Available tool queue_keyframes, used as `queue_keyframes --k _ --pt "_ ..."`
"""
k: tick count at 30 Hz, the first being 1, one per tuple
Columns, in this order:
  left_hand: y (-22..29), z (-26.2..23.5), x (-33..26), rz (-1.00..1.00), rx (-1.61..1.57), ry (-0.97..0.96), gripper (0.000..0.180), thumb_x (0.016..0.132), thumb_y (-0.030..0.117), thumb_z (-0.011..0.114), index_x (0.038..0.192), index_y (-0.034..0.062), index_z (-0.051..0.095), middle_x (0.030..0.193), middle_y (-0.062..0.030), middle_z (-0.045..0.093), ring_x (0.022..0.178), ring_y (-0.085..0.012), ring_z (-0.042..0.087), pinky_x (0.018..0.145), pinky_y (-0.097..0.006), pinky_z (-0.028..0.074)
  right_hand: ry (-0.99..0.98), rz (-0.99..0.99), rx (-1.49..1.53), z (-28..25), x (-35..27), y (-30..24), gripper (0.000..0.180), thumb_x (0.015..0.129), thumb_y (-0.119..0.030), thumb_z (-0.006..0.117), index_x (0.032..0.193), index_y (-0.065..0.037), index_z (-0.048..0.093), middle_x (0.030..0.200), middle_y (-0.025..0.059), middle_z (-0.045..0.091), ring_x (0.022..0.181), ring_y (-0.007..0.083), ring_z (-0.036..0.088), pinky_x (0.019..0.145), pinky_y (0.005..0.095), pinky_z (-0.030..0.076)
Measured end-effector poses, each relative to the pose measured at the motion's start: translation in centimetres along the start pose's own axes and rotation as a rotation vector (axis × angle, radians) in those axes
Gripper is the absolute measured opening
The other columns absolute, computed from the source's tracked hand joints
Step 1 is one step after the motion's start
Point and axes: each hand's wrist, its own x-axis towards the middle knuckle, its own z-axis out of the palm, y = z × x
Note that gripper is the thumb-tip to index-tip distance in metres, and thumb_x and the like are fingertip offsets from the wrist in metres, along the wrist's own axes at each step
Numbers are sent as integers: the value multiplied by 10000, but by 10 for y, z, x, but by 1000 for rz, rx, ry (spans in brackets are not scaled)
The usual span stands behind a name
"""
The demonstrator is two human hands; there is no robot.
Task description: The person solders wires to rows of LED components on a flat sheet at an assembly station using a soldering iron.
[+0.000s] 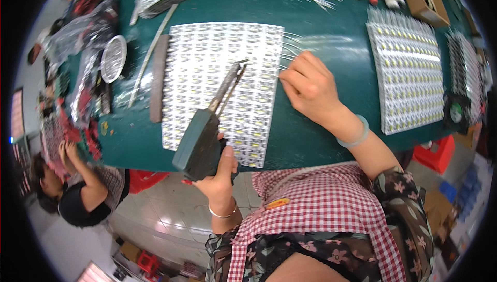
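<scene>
1. Your white LED panel [207, 75] lies flat on the green table [331, 150], at about 11 o'clock from the middle of your view. Take the panel as your dial, with 12 pointing away from you.
2. Your left hand [220, 176] is at 6 o'clock, fingers wrapped round the grip of the soldering gun [195, 139]. Whether the trigger is pressed, you can't tell from here.
3. The gun's tip is over the panel, toward 1 o'clock; contact isn't clear. The step in hand looks like wire soldering, so bring the tip to one pad at a time and avoid dragging it across the LEDs.
4. Your right hand [310, 88] is at 3 o'clock, fingers curled in at the panel's edge. Whether the fingertips pinch a wire can't be told.
5. Thin white wires [292, 47] stick out from the edge at 2 o'clock. Keep each straight and steady until its joint sets, and keep your knuckles from bending neighbours.
6. A brown bar [159, 80] runs along the 9 o'clock side; it could serve as a stop if the panel slides.
7. For even spacing, compare the wired panel [409, 75], well off toward 3 o'clock.
</scene>
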Motion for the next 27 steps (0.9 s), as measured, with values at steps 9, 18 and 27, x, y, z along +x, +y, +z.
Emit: queue_keyframes --k 9,18,27 --pt "45 -51 96 584 245 369 247 874 -65 643 1117 -71 603 704 -54 599 474 -77 472 425 -224 368 -87 132 -18 -19 -6 -1 109 744 -4 727 825 -37 663 815 67 579 833 262 565 713 370 456" --pt "15 -104 187 379 170 415 167 838 20 726 973 -72 692 764 -85 662 485 -100 518 409 -225 363 46 191 -119 -76 46 46 36 814 -58 702 815 -31 679 850 103 618 839 295 568 738 393 473" --pt "31 -57 105 267 105 366 174 854 0 648 992 -104 634 714 -71 623 429 -79 417 411 -216 303 -99 221 -503 -59 92 165 163 819 -134 722 899 3 681 945 176 645 988 353 603 855 452 485"
